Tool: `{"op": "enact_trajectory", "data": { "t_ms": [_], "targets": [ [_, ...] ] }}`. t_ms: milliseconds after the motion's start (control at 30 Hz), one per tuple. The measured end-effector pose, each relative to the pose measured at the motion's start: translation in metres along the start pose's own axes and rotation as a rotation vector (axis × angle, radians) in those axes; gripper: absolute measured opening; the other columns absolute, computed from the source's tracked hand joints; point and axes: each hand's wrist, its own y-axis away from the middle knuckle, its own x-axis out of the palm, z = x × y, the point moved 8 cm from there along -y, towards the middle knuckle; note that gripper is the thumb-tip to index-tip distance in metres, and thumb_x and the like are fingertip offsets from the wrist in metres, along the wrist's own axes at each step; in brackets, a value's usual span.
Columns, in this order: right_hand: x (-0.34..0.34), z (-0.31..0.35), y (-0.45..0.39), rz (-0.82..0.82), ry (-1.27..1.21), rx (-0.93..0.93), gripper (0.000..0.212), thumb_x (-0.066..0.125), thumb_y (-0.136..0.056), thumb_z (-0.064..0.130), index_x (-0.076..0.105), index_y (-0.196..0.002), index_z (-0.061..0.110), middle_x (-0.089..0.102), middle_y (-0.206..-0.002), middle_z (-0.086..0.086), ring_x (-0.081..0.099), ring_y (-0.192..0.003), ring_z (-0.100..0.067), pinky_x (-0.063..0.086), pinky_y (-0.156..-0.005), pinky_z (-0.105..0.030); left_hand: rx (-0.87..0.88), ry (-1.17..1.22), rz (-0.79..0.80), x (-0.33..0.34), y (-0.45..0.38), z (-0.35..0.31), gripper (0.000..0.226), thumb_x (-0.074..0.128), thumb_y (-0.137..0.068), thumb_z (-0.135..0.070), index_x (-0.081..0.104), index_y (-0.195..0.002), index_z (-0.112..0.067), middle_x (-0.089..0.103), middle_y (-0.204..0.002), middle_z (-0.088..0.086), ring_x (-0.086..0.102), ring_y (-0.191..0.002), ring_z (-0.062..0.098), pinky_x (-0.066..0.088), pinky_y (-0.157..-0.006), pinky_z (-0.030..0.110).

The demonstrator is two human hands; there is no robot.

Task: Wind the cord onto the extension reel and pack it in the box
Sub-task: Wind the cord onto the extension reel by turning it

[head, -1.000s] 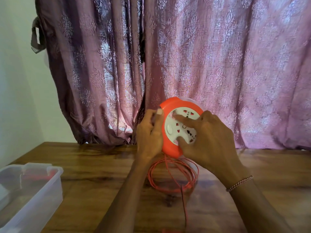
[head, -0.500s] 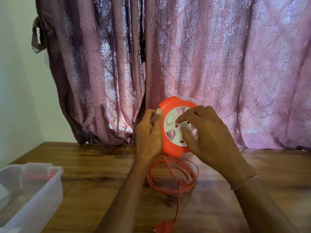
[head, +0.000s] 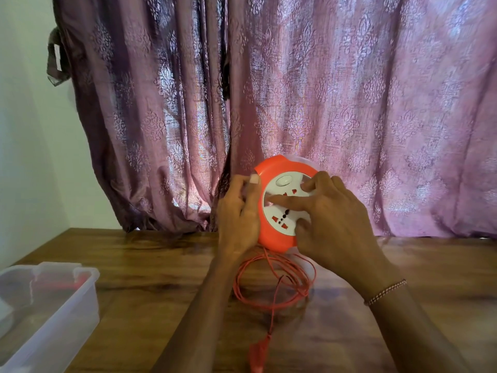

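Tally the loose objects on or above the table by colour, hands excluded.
Orange: 3, the extension reel, its cord and the plug
Clear plastic: 1, the box
Total: 4

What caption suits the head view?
Left hand grips the orange extension reel; right hand turns its face, cord loose below.
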Motion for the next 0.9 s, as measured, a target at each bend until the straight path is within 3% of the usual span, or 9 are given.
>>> {"op": "enact_trajectory", "data": {
  "t_ms": [167,367,500,633,767,833,900],
  "targets": [
    [-0.001,-0.002,0.002,-0.04,-0.036,0.079,0.066,0.064,-0.064,0.032,0.057,-0.124,0.057,0.054,-0.097,-0.004,0.061,-0.089,-0.029,0.052,-0.068,-0.037,-0.003,0.026,0.001,0.001,0.0,0.0,0.036,0.046,-0.096,-0.065,0.055,-0.081,-0.033,0.06,-0.067,-0.012,0.056,-0.068,0.019,0.052,-0.073,0.058],
    [0.001,-0.007,0.003,-0.117,-0.012,0.196,0.067,0.056,-0.065,0.068,0.052,-0.131,0.056,0.066,-0.095,-0.003,0.067,-0.088,-0.027,0.05,-0.068,-0.033,-0.006,0.022,-0.002,0.0,0.0,-0.001,0.035,0.045,-0.097,-0.063,0.052,-0.076,-0.036,0.055,-0.064,-0.013,0.049,-0.065,0.014,0.05,-0.07,0.056],
    [0.0,-0.009,0.001,-0.103,-0.039,0.199,0.071,0.051,-0.069,0.079,0.05,-0.135,0.051,0.067,-0.093,0.002,0.066,-0.09,-0.022,0.051,-0.071,-0.033,-0.012,0.05,-0.012,-0.001,0.0,-0.001,0.043,0.045,-0.097,-0.063,0.053,-0.08,-0.024,0.054,-0.066,-0.011,0.049,-0.067,0.015,0.05,-0.072,0.056],
    [-0.004,-0.008,-0.002,-0.013,-0.134,0.109,0.054,0.061,-0.084,0.061,0.058,-0.134,0.042,0.064,-0.094,-0.001,0.059,-0.094,-0.025,0.05,-0.077,-0.038,-0.028,0.064,-0.017,-0.001,0.0,0.001,0.046,0.045,-0.097,-0.065,0.055,-0.085,-0.022,0.061,-0.073,0.005,0.055,-0.071,0.025,0.051,-0.075,0.062],
    [-0.025,0.0,-0.002,-0.068,-0.242,-0.042,0.007,0.074,-0.082,0.027,0.077,-0.088,0.025,0.06,-0.074,0.003,0.057,-0.073,-0.02,0.048,-0.067,-0.036,-0.052,0.071,-0.047,-0.005,-0.002,0.004,0.05,0.044,-0.095,-0.067,0.051,-0.082,-0.02,0.06,-0.071,0.01,0.052,-0.07,0.022,0.051,-0.073,0.062],
    [-0.021,0.008,0.0,0.085,-0.264,-0.125,0.005,0.072,-0.078,0.022,0.077,-0.077,0.024,0.065,-0.068,0.007,0.057,-0.063,-0.011,0.05,-0.064,-0.036,-0.062,0.07,-0.062,-0.007,-0.002,0.004,0.048,0.044,-0.094,-0.067,0.048,-0.077,-0.022,0.055,-0.065,0.001,0.048,-0.067,0.02,0.05,-0.071,0.061],
    [-0.006,0.015,0.006,0.29,-0.27,-0.178,0.013,0.068,-0.077,0.02,0.08,-0.08,0.026,0.07,-0.068,0.007,0.056,-0.059,-0.007,0.052,-0.065,-0.032,-0.083,0.074,-0.074,-0.008,-0.001,0.004,0.043,0.044,-0.093,-0.068,0.048,-0.073,-0.03,0.052,-0.062,-0.01,0.046,-0.064,0.016,0.049,-0.07,0.055]
  ]
}}
